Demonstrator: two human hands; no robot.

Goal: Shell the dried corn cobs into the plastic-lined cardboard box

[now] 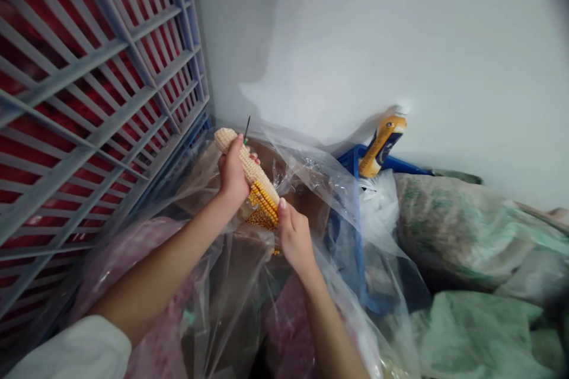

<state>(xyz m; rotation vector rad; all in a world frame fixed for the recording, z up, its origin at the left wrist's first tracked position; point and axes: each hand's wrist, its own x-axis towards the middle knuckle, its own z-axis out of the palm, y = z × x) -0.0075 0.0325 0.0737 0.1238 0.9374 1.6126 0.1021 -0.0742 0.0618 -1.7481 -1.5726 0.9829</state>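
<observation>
A corn cob (249, 169) slants up to the left over a clear plastic bag (306, 172); its upper half is stripped pale, its lower half still carries yellow kernels (264, 204). My left hand (232, 174) is wrapped round the bare upper part, and a thin dark spike with a green base (246, 129) sticks up beside its thumb. My right hand (293, 235) grips the lower, kernel-covered end with the thumb pressed on the kernels.
A grey plastic crate wall (89, 89) with red contents stands at the left. A yellow bottle (382, 142) leans in a blue crate (351, 160) against the white wall. Green-tinted sacks (466, 231) lie at the right; pink bags (128, 249) lie under my arms.
</observation>
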